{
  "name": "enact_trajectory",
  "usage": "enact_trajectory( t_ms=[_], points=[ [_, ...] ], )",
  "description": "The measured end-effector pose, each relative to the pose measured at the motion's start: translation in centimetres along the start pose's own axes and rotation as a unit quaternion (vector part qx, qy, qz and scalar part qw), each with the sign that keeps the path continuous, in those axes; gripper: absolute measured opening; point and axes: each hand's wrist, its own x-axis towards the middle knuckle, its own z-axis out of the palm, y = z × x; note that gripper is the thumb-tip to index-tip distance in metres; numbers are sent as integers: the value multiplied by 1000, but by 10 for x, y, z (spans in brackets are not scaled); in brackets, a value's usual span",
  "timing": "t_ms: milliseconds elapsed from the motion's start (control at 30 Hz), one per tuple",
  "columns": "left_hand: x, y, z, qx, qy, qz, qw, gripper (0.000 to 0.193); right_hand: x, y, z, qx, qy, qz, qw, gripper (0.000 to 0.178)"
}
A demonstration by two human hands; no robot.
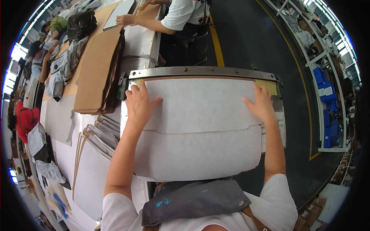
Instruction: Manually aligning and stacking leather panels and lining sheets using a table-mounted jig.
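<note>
A large white paperboard sheet [204, 154] with rounded near corners lies in front of me. Across it a notched edge runs from side to side, with an upper white panel [204, 104] beyond. At the panel's left edge rests my left hand [139, 104], fingers spread and thumb out on the board. My right hand [263, 104] lies likewise on the right edge, thumb and fingers apart. The board's far edge sits close to a metal bar [200, 71] with screws. Under the right hand, a yellow strip [269, 87] shows beside the bar.
Brown cardboard sheets [96, 73] are stacked to the left, with white-faced boards [92, 169] fanned nearer me. A seated co-worker [185, 15] handles things at the far table. A black bag [81, 25] lies far left. Shelving with blue bins [327, 96] stands right, across the dark floor.
</note>
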Motion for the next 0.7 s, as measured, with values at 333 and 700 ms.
enact_trajectory(
  t_ms=[333, 700],
  points=[
    [-13, -21, -27, -430, 111, -50, 894, 27, 44, 56, 8, 263, -43, 42, 963, 39],
    [-339, -290, -161, -467, 446, -230, 728, 18, 12, -205, -4, 378, -145, -288, 868, 20]
  ],
)
